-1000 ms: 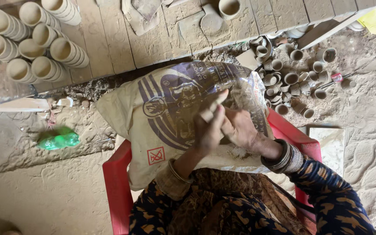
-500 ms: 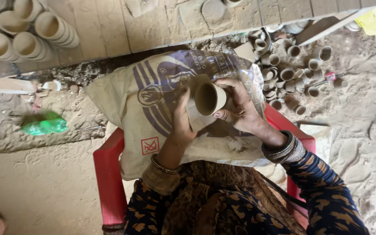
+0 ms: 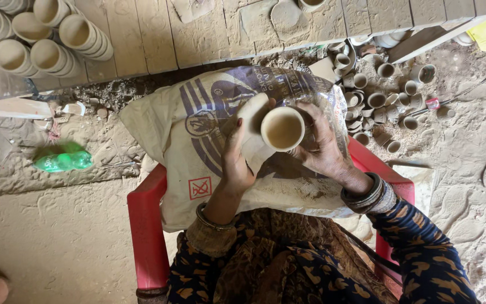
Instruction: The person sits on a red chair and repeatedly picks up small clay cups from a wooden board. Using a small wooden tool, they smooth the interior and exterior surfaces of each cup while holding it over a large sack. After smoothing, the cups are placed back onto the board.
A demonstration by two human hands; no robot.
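Stacked cups [image 3: 57, 39]: pale clay cups are lying on their sides in rows on the boards at the upper left, mouths facing the camera.
Green bottle [image 3: 63, 160]: it is lying on the dusty floor, well apart from the red chair [image 3: 142, 225].
Sack [image 3: 198, 129]: a printed woven sack is covering the person's lap.
Left hand [image 3: 237, 155]: it is pressing against the side of the clay cup [image 3: 282, 128], fingers closed around its wall.
Clay cup: it is being held above the sack between both hands, mouth up.
Right hand [image 3: 322, 146]: its fingers are curling around the cup's far side, gripping it.
Small pots [image 3: 383, 101]: they are lying scattered on the floor at the upper right.
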